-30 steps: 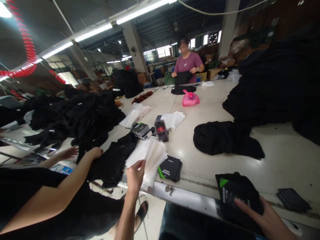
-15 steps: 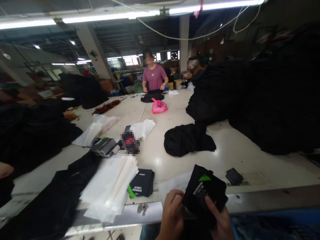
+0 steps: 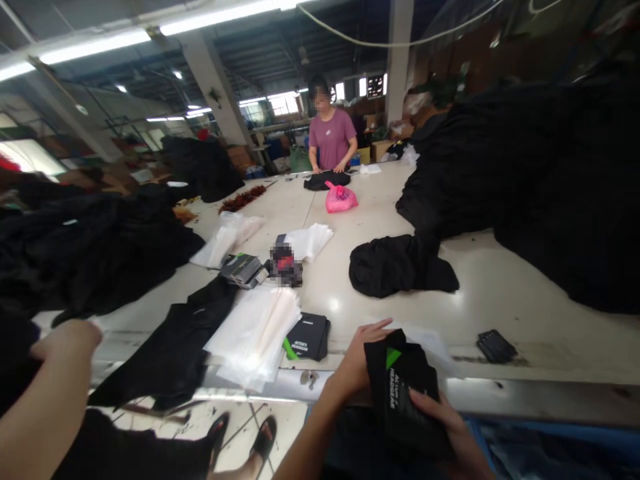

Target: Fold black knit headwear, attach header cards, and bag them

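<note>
My right hand (image 3: 445, 420) grips a folded black headgear (image 3: 415, 387) with a printed, green-cornered card, held at the table's front edge. My left hand (image 3: 357, 357) is at the far left side of this bundle, fingers stretched out and partly hidden behind it. A translucent plastic bag (image 3: 435, 347) lies just beyond the bundle. To the left are a stack of black headgear cards (image 3: 307, 337) and a fanned pile of clear bags (image 3: 250, 337).
A black fabric piece (image 3: 400, 267) and small dark tags (image 3: 496, 347) lie on the table (image 3: 340, 313). Large black fabric heaps rise at right and left. A co-worker's arm (image 3: 60, 393) is close on the left; another person (image 3: 333, 140) stands across the table, behind a pink bag (image 3: 341, 198).
My view has swung left, bringing the nearby co-worker's arm and feet into sight. My left hand has moved up behind the bundle and straightened its fingers. The bundle is turned more upright.
</note>
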`<state>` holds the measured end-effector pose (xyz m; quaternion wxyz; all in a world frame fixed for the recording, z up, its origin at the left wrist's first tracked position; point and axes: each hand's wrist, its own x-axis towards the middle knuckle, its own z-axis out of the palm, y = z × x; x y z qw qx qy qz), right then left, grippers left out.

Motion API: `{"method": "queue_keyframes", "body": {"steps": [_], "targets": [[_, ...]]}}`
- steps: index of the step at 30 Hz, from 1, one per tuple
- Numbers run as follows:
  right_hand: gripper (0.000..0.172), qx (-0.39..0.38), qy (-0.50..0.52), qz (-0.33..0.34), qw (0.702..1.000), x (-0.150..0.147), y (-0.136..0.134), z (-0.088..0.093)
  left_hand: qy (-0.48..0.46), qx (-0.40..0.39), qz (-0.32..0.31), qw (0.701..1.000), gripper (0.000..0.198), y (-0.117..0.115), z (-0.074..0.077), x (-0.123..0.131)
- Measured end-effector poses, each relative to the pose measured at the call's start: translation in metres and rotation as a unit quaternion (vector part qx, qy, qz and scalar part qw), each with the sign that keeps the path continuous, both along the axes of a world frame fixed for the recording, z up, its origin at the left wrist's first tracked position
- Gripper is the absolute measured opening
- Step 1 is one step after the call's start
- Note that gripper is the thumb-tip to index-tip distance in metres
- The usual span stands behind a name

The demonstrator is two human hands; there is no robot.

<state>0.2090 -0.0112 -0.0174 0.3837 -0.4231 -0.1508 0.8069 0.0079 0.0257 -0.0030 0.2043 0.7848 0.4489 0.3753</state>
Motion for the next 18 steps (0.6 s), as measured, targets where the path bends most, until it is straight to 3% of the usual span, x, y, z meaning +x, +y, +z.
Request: {"method": "queue_keyframes", "body": {"steps": [2, 5, 8, 11, 15, 18], "targets": [[0.059, -0.030, -0.004, 0.040, 0.999, 0.000, -0.001, -0.004, -0.045, -0.004, -0.009, 0.999, 0.044, 0.003, 0.010, -0.003], [0.059, -0.020, -0.050, 0.046, 0.998, 0.006, 0.008, -0.013, -0.054, -0.008, -0.008, 0.998, 0.050, -0.001, 0.019, -0.007], [0.058, 0.024, -0.084, 0.041, 0.995, 0.013, 0.022, -0.016, 0.035, 0.013, -0.020, 0.999, 0.056, -0.009, 0.021, -0.007], [0.055, 0.013, -0.088, 0.019, 0.996, 0.018, 0.031, -0.014, 0.121, 0.084, -0.008, 0.989, 0.057, -0.017, 0.022, 0.000], [0.062, 0.009, -0.067, -0.095, 0.993, 0.010, 0.036, -0.011, 0.177, 0.207, 0.013, 0.962, 0.040, -0.029, 0.014, 0.025], [0.055, 0.072, -0.092, -0.192, 0.974, -0.009, 0.037, -0.013, 0.166, 0.292, 0.020, 0.942, 0.029, -0.037, -0.008, 0.052]]}}
